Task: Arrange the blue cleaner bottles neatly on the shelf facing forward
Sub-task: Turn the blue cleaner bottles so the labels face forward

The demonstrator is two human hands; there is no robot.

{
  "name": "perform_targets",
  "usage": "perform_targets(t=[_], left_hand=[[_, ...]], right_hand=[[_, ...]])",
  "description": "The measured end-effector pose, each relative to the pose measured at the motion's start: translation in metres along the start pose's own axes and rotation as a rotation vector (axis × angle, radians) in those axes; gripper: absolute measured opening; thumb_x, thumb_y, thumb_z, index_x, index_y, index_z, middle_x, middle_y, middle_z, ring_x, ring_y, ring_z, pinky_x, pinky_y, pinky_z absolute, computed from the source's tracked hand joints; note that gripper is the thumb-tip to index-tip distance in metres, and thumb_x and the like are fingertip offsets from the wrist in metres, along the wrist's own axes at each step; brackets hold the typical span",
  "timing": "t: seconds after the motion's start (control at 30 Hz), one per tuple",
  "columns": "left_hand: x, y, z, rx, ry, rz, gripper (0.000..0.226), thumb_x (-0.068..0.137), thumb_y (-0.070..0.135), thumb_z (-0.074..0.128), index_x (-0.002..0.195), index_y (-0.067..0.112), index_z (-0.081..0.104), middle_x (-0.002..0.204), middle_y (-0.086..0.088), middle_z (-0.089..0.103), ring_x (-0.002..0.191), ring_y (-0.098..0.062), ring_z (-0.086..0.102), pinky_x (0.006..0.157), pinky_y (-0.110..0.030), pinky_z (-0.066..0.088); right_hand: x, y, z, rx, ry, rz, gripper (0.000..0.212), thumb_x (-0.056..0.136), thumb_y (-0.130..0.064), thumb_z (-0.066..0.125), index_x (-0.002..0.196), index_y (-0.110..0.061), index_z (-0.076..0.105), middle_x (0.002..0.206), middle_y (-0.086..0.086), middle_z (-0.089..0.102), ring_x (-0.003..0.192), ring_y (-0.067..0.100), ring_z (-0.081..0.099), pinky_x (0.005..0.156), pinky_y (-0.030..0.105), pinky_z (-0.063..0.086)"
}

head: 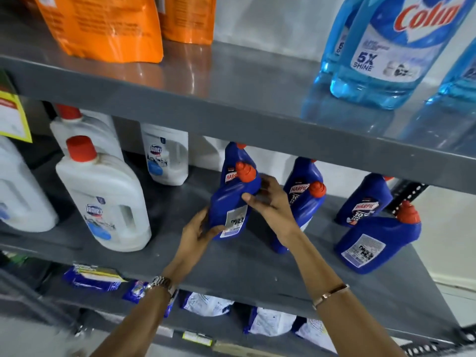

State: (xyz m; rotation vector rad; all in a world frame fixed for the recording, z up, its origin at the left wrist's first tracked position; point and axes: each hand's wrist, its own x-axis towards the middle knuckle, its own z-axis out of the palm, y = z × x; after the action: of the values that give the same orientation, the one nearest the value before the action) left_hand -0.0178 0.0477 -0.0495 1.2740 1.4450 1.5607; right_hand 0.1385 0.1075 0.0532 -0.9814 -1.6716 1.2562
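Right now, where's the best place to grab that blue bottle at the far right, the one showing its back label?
Probably around the narrow shoulder of the front right Harpic bottle, just below its red cap, coming from the front. It leans with its back label outward, so a grip near the top would help turn and straighten it.

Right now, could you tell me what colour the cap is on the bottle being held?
Orange-red, on the dark blue Harpic bottle; the cap shows clearly in the head view.
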Motion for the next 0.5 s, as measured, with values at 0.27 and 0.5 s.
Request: perform_targets(t=[0.27,0.5], left_hand=[[-0.005,0.02,-0.001,-0.233,-0.157,-0.137,0.048,0.085,0.0,0.057,0.129,0.01,0.043,0.122,-0.013,0.062,0.103,-0.018,0.063,0.082,-0.037,0.057],[-0.023,0.02,0.042,-0.09,0.144,0.05,0.08,0.071,0.037,0.074,0.137,0.024,0.031,0.134,-0.003,0.036,0.12,-0.001,0.045,0.096,-0.014,0.042]], right_hand=[[-0.004,-0.021,-0.007,-0.029,-0.016,-0.049,0.047,0.078,-0.009,0.071,0.119,-0.01,0.048,0.106,0.002,0.065,0.104,0.027,0.064,0.089,0.037,0.055],[-0.015,-0.02,0.019,-0.267,0.325,-0.023,0.051,0.064,-0.041,0.079,0.096,-0.026,0.043,0.09,-0.006,0.066,0.083,0.016,0.066,0.076,0.045,0.057]])
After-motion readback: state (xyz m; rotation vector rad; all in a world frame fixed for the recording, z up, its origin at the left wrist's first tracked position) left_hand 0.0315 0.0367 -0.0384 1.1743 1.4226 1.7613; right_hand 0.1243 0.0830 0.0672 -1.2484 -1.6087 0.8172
